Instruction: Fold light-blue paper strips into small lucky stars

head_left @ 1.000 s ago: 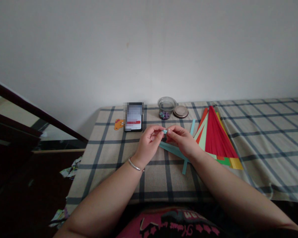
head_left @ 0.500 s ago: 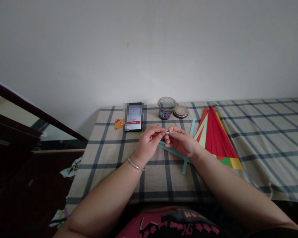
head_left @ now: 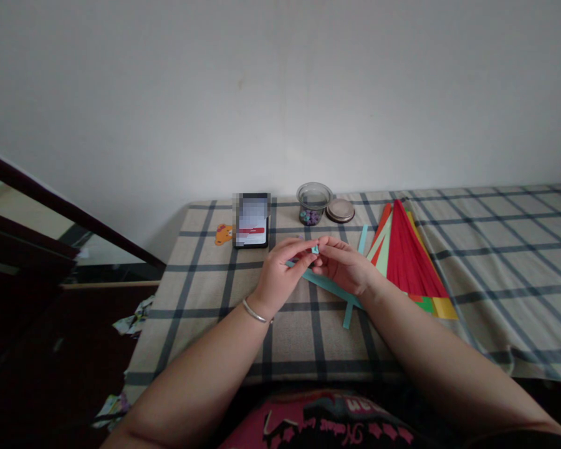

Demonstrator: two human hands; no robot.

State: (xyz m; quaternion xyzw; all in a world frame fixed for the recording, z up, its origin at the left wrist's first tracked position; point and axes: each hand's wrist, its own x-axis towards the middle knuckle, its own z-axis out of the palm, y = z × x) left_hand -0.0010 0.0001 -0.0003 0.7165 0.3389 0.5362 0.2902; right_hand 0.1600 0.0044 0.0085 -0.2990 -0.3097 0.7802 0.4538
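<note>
My left hand [head_left: 283, 269] and my right hand [head_left: 343, 265] meet above the checked cloth [head_left: 206, 293], fingertips pinched together on a small folded piece of light blue paper [head_left: 315, 249]. A long teal paper strip [head_left: 330, 288] trails from under my hands toward me. A silver bangle [head_left: 254, 311] circles my left wrist. A fan of coloured paper strips [head_left: 409, 259], mostly red, lies just right of my right hand.
A phone [head_left: 252, 221] stands near the wall with an orange bear sticker [head_left: 224, 234] beside it. A clear jar [head_left: 313, 204] holding small coloured pieces and its lid [head_left: 340, 211] sit behind my hands. Scraps lie on the dark floor [head_left: 133, 324] at left.
My hands have drawn closer together and turned the small blue piece between the fingertips. The teal strip's end now shows left of my hands.
</note>
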